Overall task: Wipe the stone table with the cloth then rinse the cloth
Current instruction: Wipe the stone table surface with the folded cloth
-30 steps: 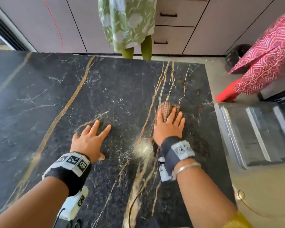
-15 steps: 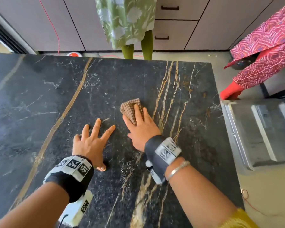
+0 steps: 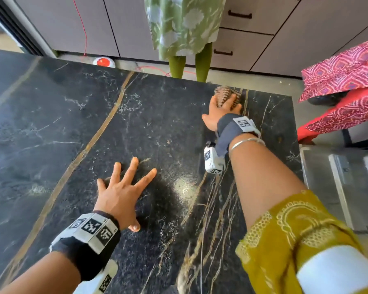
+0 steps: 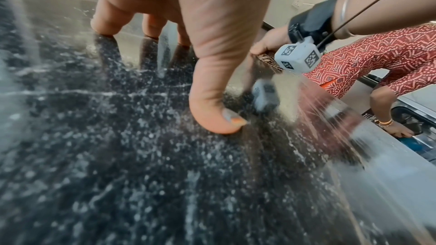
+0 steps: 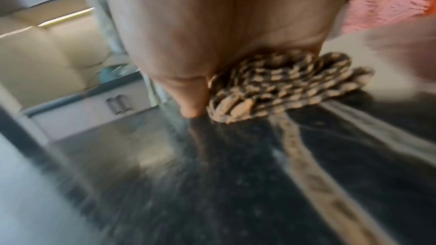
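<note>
Keep your right hand (image 3: 220,112) pressing its fingers flat on the bunched cloth (image 3: 225,94) at the stone table (image 3: 72,128) edge, upper right of frame, left hand (image 3: 120,195) splayed wide for support, overlapping each pass.

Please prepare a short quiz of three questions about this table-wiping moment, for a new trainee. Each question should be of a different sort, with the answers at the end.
1. True or false: the left hand lies flat, fingers spread, on the stone table.
2. Which hand presses the checked cloth?
A. left
B. right hand
C. neither
3. Fill in: the cloth is near the table's ____ edge.

Key: 1 true. 2 B. 3 far.
</note>
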